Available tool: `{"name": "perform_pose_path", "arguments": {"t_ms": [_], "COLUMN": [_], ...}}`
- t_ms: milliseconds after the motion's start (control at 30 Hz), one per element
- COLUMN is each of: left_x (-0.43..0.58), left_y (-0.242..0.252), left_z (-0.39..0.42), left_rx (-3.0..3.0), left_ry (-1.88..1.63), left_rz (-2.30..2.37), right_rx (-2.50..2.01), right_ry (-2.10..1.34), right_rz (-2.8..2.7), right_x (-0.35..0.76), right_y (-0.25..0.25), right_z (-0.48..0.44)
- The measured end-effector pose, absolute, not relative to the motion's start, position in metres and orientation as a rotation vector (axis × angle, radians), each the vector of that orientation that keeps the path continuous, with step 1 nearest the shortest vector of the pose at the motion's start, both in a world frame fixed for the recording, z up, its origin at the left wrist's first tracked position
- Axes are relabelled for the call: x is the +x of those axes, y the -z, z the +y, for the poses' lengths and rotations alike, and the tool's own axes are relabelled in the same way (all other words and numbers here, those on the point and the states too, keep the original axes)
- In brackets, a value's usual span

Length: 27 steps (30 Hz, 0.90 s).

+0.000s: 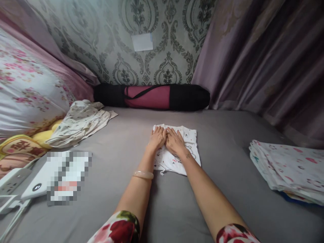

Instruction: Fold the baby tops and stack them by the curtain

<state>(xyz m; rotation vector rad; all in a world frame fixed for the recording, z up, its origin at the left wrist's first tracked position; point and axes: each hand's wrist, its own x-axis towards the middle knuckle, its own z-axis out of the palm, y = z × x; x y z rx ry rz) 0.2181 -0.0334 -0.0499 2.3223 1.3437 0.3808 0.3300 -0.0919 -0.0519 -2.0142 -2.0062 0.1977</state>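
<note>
A small white printed garment (188, 140) lies folded on the grey bed sheet (215, 189) in the middle of the view. My left hand (157, 137) rests flat on its upper left part, fingers stretched out. My right hand (174, 141) lies flat beside it, also on the garment, fingers extended. The two hands touch side by side. A pale bangle (143, 174) sits on my left wrist.
A heap of unfolded pale clothes (81, 123) lies at the left. A stack of folded printed cloths (288, 170) sits at the right. A black and pink rolled mat bag (152, 96) lies against the wall. Floral pillows (27, 91) and white devices (15, 182) occupy the left.
</note>
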Motion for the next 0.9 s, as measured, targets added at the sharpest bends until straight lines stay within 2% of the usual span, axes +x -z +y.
{"name": "perform_pose_path", "arguments": {"t_ms": [200,400,667,900], "left_x": [0.217,0.226,0.227,0.225], "left_y": [0.046,0.041,0.057,0.05], "left_z": [-0.035,-0.039,-0.036,-0.037], "left_rx": [2.523,2.483,2.423,2.45], "left_ry": [-0.354,-0.573,-0.355,-0.36], "left_rz": [1.296,1.395,1.525,1.511], "right_rx": [-2.008,-2.092,-2.188,-2.182], "right_ry": [-0.225,-0.039,-0.069,-0.15], "right_rz": [-1.996,-1.82,-1.769,-1.783], "right_x": [0.332,0.335,0.338,0.34], "right_y": [0.047,0.046,0.06,0.052], "right_z": [-0.093,-0.093,-0.092,-0.093]}}
